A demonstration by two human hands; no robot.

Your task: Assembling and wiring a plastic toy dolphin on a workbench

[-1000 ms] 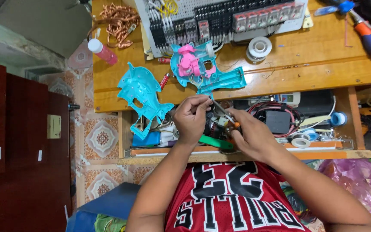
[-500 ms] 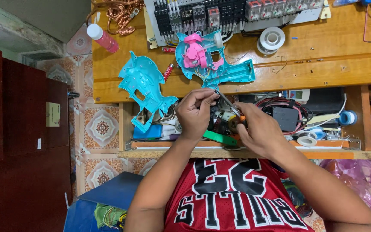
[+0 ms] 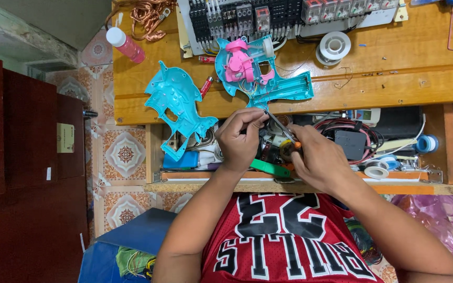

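My left hand's (image 3: pixel 239 137) fingers (image 3: pixel 251 118) are pinched narrow on something small and dark just below the turquoise plastic toy-gun half with the pink gear block (image 3: pixel 260 73); the part itself is hidden behind my knuckles, so I cannot tell what it is. My right hand (image 3: pixel 318 160) is closed round the orange handle of a thin metal-shafted screwdriver (image 3: pixel 281 128), whose tip slants up and left to meet the left fingers just below that open shell.

To do this well I would, I judge, keep the shaft in line with the screw, press lightly before turning, and let the left fingers steady the piece so it cannot twist or drop into the open drawer beneath.

Left of the open shell, lying on the wooden table's (image 3: pixel 394 78) front edge, is the matching turquoise cover half (image 3: pixel 176 107); a small red marker-like stick (image 3: pixel 206 87) lies between the two. Further left and up stands a pink bottle with a white cap (image 3: pixel 124 44), with a coil of copper wire (image 3: pixel 148 13) beside it. Above the shell sits a panel of black and grey electrical relays (image 3: pixel 289 10); to its right, a white spool of solder (image 3: pixel 334 46). Below and right of the shell, in the drawer, lie tangled red and black wires (image 3: pixel 349 131) and rolls of tape (image 3: pixel 377 169).
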